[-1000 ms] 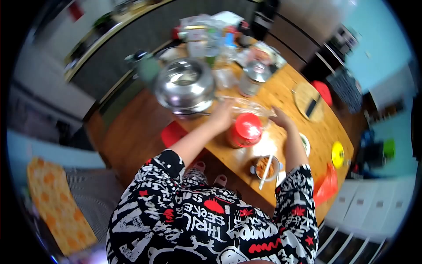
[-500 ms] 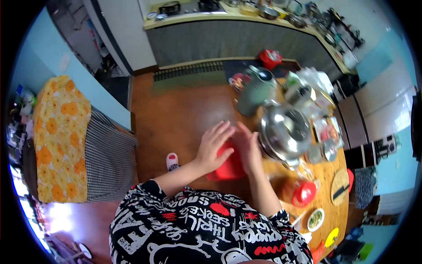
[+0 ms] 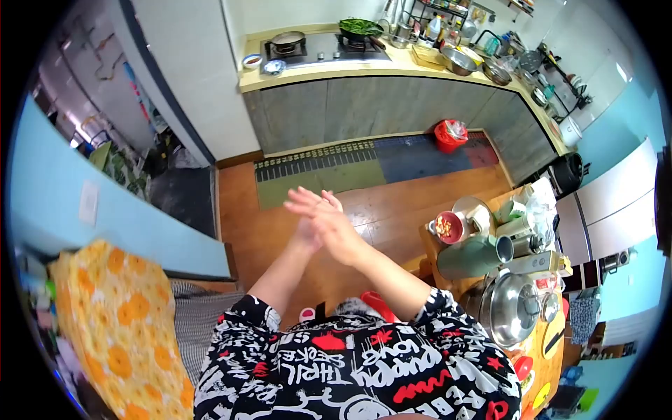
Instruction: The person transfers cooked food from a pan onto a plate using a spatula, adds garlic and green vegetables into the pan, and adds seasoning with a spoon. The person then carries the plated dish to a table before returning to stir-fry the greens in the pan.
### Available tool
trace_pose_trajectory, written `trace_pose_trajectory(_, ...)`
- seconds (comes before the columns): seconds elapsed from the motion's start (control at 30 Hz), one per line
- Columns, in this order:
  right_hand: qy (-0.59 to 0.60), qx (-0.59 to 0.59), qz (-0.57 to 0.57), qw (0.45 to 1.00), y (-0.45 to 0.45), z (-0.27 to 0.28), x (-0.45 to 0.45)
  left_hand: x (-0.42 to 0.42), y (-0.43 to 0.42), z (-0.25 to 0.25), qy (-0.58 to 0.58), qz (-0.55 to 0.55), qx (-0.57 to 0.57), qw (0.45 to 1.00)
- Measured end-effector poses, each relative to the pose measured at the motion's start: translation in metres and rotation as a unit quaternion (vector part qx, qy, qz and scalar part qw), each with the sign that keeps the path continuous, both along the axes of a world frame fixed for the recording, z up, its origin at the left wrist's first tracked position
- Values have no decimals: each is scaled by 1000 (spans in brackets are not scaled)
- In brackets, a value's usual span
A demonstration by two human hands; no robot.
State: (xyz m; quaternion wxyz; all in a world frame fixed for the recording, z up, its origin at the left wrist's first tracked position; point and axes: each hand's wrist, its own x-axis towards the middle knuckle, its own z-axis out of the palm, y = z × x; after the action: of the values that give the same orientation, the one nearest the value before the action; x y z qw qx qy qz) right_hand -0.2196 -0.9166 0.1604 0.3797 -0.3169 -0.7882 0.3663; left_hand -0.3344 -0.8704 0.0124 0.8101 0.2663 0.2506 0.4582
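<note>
My right hand (image 3: pixel 334 228) lies across my left hand (image 3: pixel 306 235), the two palms touching in front of my body above the wooden floor (image 3: pixel 392 227). The right fingers are stretched out and slightly apart, pointing up and left. Of my left hand, the wrist side and some extended fingertips show; the right hand covers the rest. I see nothing held in either one. Below my right forearm, a red object (image 3: pixel 379 306) is partly hidden by the shirt.
To the right, a wooden table (image 3: pixel 456 287) bears a green jug (image 3: pixel 465 257), a red bowl (image 3: pixel 449 227) and a steel pot (image 3: pixel 513 308). Ahead stand a counter with a gas stove (image 3: pixel 324 52) and a red bin (image 3: pixel 450 137). A flower-patterned cloth (image 3: pixel 126 318) is at left.
My view has swung up and left toward the stove and counter. My hands, apart above the red object before, have come together and crossed. The table has shifted lower right in view.
</note>
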Motion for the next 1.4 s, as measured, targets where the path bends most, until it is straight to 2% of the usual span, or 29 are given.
trace_pose_trajectory(0.03,-31,70,-31,997,29,-35,9,11,18,29,-117,-37,-10,992)
trace_pose_trajectory(0.07,-61,141,-62,986,58,-68,22,20,38,57,-167,-58,-31,984)
trace_pose_trajectory(0.1,-90,213,-90,969,83,-84,35,23,63,79,-165,-55,-67,983)
trace_pose_trajectory(0.13,-149,193,-134,961,107,-73,56,24,92,100,-91,-8,-170,981)
trace_pose_trajectory(0.17,-214,208,-214,930,140,-92,78,25,124,114,-125,-14,-197,972)
trace_pose_trajectory(0.2,-240,184,-281,911,165,-94,101,31,152,130,-102,-10,-141,985)
trace_pose_trajectory(0.23,-336,135,-323,874,193,-110,129,38,181,143,-78,-9,-84,993)
trace_pose_trajectory(0.27,-472,33,-296,830,219,-125,163,50,211,151,-76,0,-55,996)
trace_pose_trajectory(0.3,-544,-72,-255,796,242,-119,190,64,243,158,-76,10,-24,997)
trace_pose_trajectory(0.37,-513,-242,-185,802,304,-92,229,89,304,144,-42,1,-47,998)
trace_pose_trajectory(0.47,-418,-128,-219,872,385,-91,279,118,390,105,49,-8,-93,994)
trace_pose_trajectory(0.57,-361,-138,-240,890,462,-73,315,133,443,84,82,-20,-146,986)
trace_pose_trajectory(0.6,-328,-107,-253,904,489,-72,327,134,459,79,86,-26,-153,984)
trace_pose_trajectory(0.67,-295,-60,-286,910,546,-68,348,134,497,67,91,-37,-164,982)
trace_pose_trajectory(0.77,-271,61,-350,895,648,-75,386,140,566,42,240,-21,-87,967)
trace_pose_trajectory(0.8,-277,69,-375,882,685,-77,401,146,591,39,294,-26,-57,954)
trace_pose_trajectory(0.9,-268,130,-438,848,791,-78,443,179,682,25,289,-38,-21,956)
trace_pose_trajectory(1.0,-348,180,-502,771,890,-102,484,236,757,24,266,-49,-33,962)
trace_pose_trajectory(1.1,-416,65,-470,776,956,-111,513,289,823,2,185,-77,-87,976)
trace_pose_trajectory(1.13,-435,-6,-444,783,968,-106,515,305,839,1,171,-93,-116,974)
trace_pose_trajectory(1.17,-420,-17,-416,806,979,-101,517,318,854,-7,139,-121,-133,974)
trace_pose_trajectory(1.23,-391,-50,-358,847,980,-87,515,339,871,-13,95,-109,-179,973)
trace_pose_trajectory(1.27,-389,56,-335,856,980,-89,517,348,876,-11,86,-88,-194,973)
trace_pose_trajectory(1.37,-431,109,-291,847,975,-45,509,366,886,-3,64,-31,-228,971)
trace_pose_trajectory(1.4,-389,161,-310,853,972,-30,504,369,894,-14,63,-18,-234,970)
